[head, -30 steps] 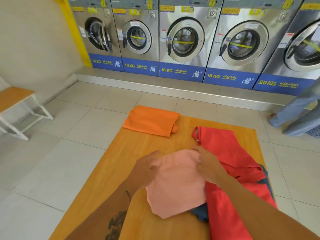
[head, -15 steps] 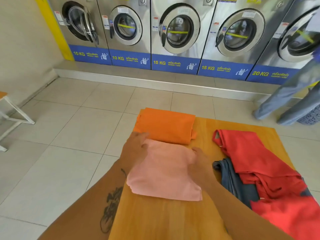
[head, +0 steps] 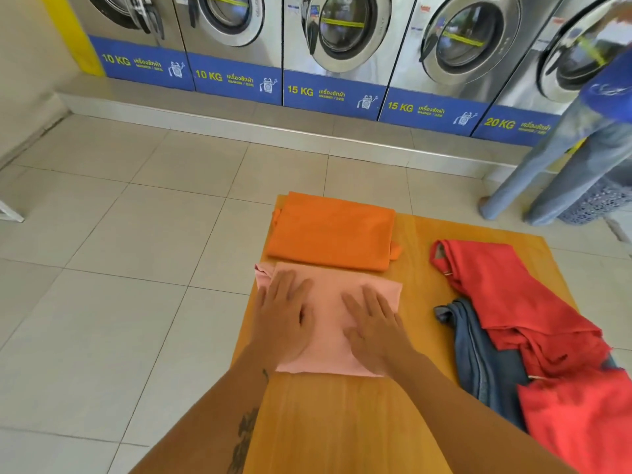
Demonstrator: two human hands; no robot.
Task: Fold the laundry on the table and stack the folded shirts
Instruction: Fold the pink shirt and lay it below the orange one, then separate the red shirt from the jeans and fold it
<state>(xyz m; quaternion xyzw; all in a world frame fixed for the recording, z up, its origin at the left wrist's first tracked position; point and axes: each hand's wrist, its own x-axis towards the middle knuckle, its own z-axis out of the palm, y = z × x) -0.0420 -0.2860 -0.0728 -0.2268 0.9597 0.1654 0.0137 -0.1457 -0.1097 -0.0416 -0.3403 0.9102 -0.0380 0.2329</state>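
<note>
**A:** Where is your folded pink shirt (head: 328, 323) just now?

**B:** It lies flat at the centre of the frame, on the left part of the wooden table (head: 345, 422), with its left corner poking out past the table edge. Both your palms are down on it. Your left hand (head: 284, 319) covers its left side, fingers spread and pointing up the frame. Your right hand (head: 374, 328) lies on its right half, fingers likewise splayed and flat. You pinch nothing; both hands are simply pressed open on the cloth.

**A:** And the other garments?

**B:** The folded orange shirt (head: 331, 230) sits directly above the pink one in the frame, at the table's far left corner, the two edges touching or very nearly so. At the right of the frame your unfolded red garment (head: 523, 313) sprawls down to the lower right corner, lying over a blue denim piece (head: 478, 357) that shows at its left edge.

**A:** Anything beyond the table?

**B:** A row of front-loading washing machines (head: 342, 39) runs along the top, labelled 10, 15 and 20 KG. At the upper right a person in jeans (head: 561, 165) stands on the tiled floor (head: 136, 234).
</note>
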